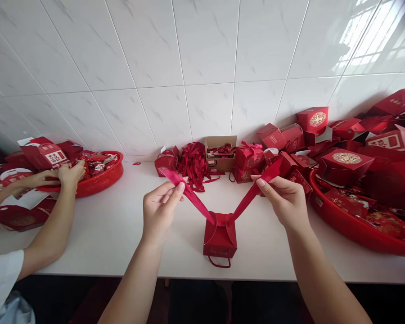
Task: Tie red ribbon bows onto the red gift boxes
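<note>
A small red box (220,240) stands on the white table near its front edge, with a thin cord loop hanging at its front. A red ribbon (198,202) passes through the top of the box, and its two ends rise in a V. My left hand (162,207) pinches the left end between thumb and fingers, up and to the left of the box. The right end is pinched in my right hand (285,202), up and to the right. Both ribbon tails stick out past my fingers.
Behind lie a ribbon pile (193,162), an open carton (221,150) and a box with a bow (249,155). Red basins (351,231) (99,180) and heaped boxes flank the table (114,243). At left, another person's hands (69,175) reach into a basin.
</note>
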Available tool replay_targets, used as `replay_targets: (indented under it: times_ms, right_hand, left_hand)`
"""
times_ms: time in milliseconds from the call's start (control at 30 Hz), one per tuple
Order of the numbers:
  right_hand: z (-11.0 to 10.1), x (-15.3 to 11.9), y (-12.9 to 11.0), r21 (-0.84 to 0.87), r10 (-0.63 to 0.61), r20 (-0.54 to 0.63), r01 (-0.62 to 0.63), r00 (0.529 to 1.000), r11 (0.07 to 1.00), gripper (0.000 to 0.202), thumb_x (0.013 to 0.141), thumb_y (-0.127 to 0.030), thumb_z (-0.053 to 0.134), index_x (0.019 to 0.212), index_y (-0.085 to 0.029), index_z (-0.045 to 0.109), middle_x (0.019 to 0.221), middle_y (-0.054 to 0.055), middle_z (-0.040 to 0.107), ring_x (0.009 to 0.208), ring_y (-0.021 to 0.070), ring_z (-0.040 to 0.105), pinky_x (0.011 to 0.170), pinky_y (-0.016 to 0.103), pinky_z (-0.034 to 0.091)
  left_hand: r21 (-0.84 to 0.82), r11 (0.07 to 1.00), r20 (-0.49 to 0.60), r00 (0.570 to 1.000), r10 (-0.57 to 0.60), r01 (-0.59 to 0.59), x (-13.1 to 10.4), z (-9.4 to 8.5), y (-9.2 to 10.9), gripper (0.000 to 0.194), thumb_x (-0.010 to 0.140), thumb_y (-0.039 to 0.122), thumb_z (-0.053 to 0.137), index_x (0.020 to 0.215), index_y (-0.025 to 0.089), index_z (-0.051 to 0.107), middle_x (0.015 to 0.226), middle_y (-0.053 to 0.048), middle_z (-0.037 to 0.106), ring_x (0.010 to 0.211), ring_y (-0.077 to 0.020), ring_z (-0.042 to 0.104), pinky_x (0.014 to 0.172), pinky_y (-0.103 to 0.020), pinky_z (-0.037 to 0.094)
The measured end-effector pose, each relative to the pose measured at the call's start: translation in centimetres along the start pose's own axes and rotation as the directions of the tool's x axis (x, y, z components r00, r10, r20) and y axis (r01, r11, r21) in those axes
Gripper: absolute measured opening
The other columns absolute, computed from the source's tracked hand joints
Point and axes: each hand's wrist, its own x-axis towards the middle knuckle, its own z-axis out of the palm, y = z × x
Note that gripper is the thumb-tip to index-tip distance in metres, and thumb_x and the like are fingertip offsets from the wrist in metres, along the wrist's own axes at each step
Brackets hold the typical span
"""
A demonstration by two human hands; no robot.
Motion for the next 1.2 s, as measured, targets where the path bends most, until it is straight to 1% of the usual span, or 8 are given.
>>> replay_targets:
  times_ms: [233, 367, 467, 600, 800, 967, 1067, 1200]
  right_hand:
    - [0.0, 1.0, -0.9, 0.061, 0.011, -0.021, -0.01, 1.0, 0.998, 0.008, 0.076, -0.033, 0.074, 0.081, -0.026, 0.076, 0.08, 0.002, 0.074, 0.07, 0.0168, 0.066, 0.059, 0.028, 0.055]
    - [0.3, 1.4, -1.1, 0.056, 0.008, 0.036, -0.01, 0.999, 0.998, 0.015, 0.081, -0.038, 0.069, 0.084, -0.024, 0.075, 0.077, 0.002, 0.07, 0.067, 0.0151, 0.06, 0.06, 0.028, 0.053]
    - [0.6, 1.8, -1.1, 0.022, 0.02, 0.095, -0.022, 0.995, 1.0, 0.022, 0.084, -0.042, 0.064, 0.083, -0.022, 0.074, 0.069, 0.001, 0.062, 0.062, 0.0136, 0.055, 0.058, 0.027, 0.049]
    - [0.9, 2.2, -1.0, 0.02, 0.024, 0.158, -0.028, 0.987, 0.999, 0.022, 0.086, -0.04, 0.063, 0.079, -0.021, 0.071, 0.064, -0.001, 0.054, 0.058, 0.0108, 0.047, 0.053, 0.024, 0.042]
    - [1.2, 2.4, -1.2, 0.043, 0.017, 0.203, -0.026, 0.979, 0.999, 0.021, 0.086, -0.041, 0.062, 0.081, -0.021, 0.07, 0.071, 0.0, 0.061, 0.065, 0.0133, 0.055, 0.061, 0.027, 0.047]
    - [1.7, 2.3, -1.6, 0.113, 0.0, 0.289, -0.034, 0.957, 0.993, 0.024, 0.087, -0.043, 0.061, 0.081, -0.021, 0.067, 0.077, 0.003, 0.066, 0.076, 0.0178, 0.063, 0.075, 0.033, 0.052]
    - [1.8, 2.3, -1.9, 0.162, -0.022, 0.33, -0.033, 0.944, 0.986, 0.022, 0.088, -0.04, 0.06, 0.08, -0.021, 0.066, 0.08, 0.002, 0.068, 0.078, 0.0175, 0.066, 0.078, 0.034, 0.053]
    - [1.6, 2.3, -2.0, 0.146, -0.024, 0.324, -0.025, 0.946, 0.989, 0.022, 0.088, -0.04, 0.06, 0.08, -0.021, 0.066, 0.079, 0.002, 0.068, 0.078, 0.0177, 0.065, 0.078, 0.034, 0.053]
  left_hand:
    - [0.004, 1.0, 0.016, 0.999, 0.03, -0.03, 0.4, 0.6, 0.7, 0.017, 0.076, 0.032, 0.073, 0.087, 0.019, 0.077, 0.067, 0.0, 0.065, 0.061, -0.0105, 0.052, 0.061, -0.023, 0.047]
    - [0.02, 1.0, 0.058, 0.998, 0.01, -0.012, 0.7, 1.5, 0.7, 0.015, 0.074, 0.031, 0.075, 0.082, 0.019, 0.076, 0.068, 0.0, 0.066, 0.061, -0.0107, 0.053, 0.062, -0.025, 0.048]
    - [0.028, 1.0, 0.098, 0.995, -0.008, 0.006, 0.8, 2.3, 0.4, 0.015, 0.073, 0.033, 0.075, 0.079, 0.018, 0.076, 0.068, -0.001, 0.067, 0.062, -0.0123, 0.055, 0.061, -0.025, 0.048]
    - [0.022, 1.0, 0.155, 0.988, -0.018, 0.015, 0.9, 3.3, 0.2, 0.016, 0.075, 0.035, 0.073, 0.079, 0.019, 0.075, 0.068, -0.001, 0.068, 0.065, -0.0143, 0.059, 0.062, -0.026, 0.049]
    - [0.004, 1.0, 0.267, 0.963, 0.013, -0.015, 0.9, 4.6, 0.6, 0.016, 0.08, 0.035, 0.069, 0.082, 0.02, 0.074, 0.08, -0.003, 0.073, 0.077, -0.0171, 0.066, 0.071, -0.027, 0.052]
    - [0.011, 0.999, 0.353, 0.935, 0.036, -0.043, 0.9, 5.5, 0.9, 0.022, 0.084, 0.037, 0.064, 0.091, 0.019, 0.073, 0.089, -0.008, 0.074, 0.086, -0.0213, 0.068, 0.083, -0.035, 0.054]
    - [-0.009, 0.999, 0.383, 0.923, 0.047, -0.047, 0.9, 5.8, 1.0, 0.022, 0.085, 0.037, 0.064, 0.093, 0.019, 0.073, 0.091, -0.008, 0.074, 0.086, -0.0211, 0.068, 0.084, -0.035, 0.054]
    - [0.008, 0.996, 0.395, 0.915, 0.081, -0.091, 0.9, 5.7, 1.1, 0.019, 0.084, 0.035, 0.064, 0.088, 0.02, 0.074, 0.091, -0.007, 0.074, 0.085, -0.0203, 0.067, 0.079, -0.032, 0.053]
